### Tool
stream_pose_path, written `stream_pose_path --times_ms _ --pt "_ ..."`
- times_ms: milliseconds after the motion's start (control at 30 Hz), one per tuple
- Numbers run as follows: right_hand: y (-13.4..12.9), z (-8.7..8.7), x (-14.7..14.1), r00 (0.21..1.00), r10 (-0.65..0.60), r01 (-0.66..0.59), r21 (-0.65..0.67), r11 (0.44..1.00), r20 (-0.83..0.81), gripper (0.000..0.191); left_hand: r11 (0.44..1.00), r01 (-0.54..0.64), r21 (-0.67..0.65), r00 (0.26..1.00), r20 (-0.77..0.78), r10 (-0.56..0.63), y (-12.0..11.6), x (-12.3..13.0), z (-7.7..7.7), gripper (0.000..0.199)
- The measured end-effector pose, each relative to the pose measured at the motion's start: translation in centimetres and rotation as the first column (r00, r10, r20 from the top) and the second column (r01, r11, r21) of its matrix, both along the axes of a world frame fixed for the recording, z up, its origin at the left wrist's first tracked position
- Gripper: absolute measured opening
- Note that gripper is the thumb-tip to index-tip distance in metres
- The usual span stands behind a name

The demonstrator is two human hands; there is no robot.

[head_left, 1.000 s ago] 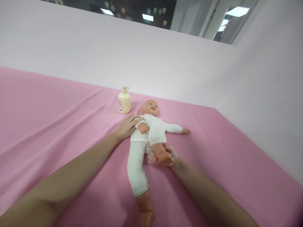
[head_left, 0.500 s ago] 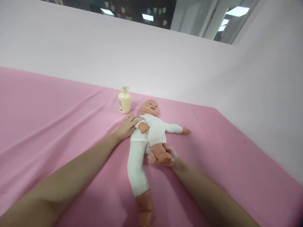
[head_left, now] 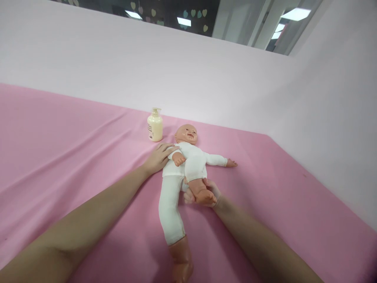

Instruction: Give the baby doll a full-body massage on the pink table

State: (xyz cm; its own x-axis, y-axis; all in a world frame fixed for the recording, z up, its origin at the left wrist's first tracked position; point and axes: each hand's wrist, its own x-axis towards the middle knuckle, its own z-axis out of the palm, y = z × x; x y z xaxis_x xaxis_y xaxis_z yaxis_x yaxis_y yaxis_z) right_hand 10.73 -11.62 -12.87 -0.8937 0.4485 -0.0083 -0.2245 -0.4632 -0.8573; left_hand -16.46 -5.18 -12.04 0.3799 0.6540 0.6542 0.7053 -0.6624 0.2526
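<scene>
A baby doll [head_left: 194,165] with a white cloth body lies on its back, head away from me, one arm stretched out to the right. My left hand [head_left: 159,158] rests along the doll's side and upper arm on the left, fingers extended flat over the white cloth. One doll leg is bent up over the belly. Around its lower part, from beneath, my right hand [head_left: 210,190] is closed; the raised foot partly hides the fingers. The doll's other leg [head_left: 171,210] lies extended toward me, its foot reaching the bottom of the view.
A cream pump bottle [head_left: 155,125] stands upright left of the doll's head. Pink sheeting [head_left: 97,129] with some creases covers the surface. A white wall [head_left: 165,74] rises along the back and right, with a window [head_left: 176,15] above it.
</scene>
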Motion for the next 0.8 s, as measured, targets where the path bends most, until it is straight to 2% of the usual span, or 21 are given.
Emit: stream_pose_path --times_ms 467,800 --pt "0.34 -0.50 0.01 0.999 0.022 -0.024 -0.063 0.998 -0.030 0.066 1.000 -0.010 -0.014 1.000 -0.002 0.010 0.02 0.05 -0.04 0.043" --pt "0.14 -0.17 -0.05 0.998 0.034 -0.035 -0.029 0.999 -0.046 0.063 1.000 -0.009 -0.028 1.000 -0.010 0.009 0.00 -0.01 0.01 0.046"
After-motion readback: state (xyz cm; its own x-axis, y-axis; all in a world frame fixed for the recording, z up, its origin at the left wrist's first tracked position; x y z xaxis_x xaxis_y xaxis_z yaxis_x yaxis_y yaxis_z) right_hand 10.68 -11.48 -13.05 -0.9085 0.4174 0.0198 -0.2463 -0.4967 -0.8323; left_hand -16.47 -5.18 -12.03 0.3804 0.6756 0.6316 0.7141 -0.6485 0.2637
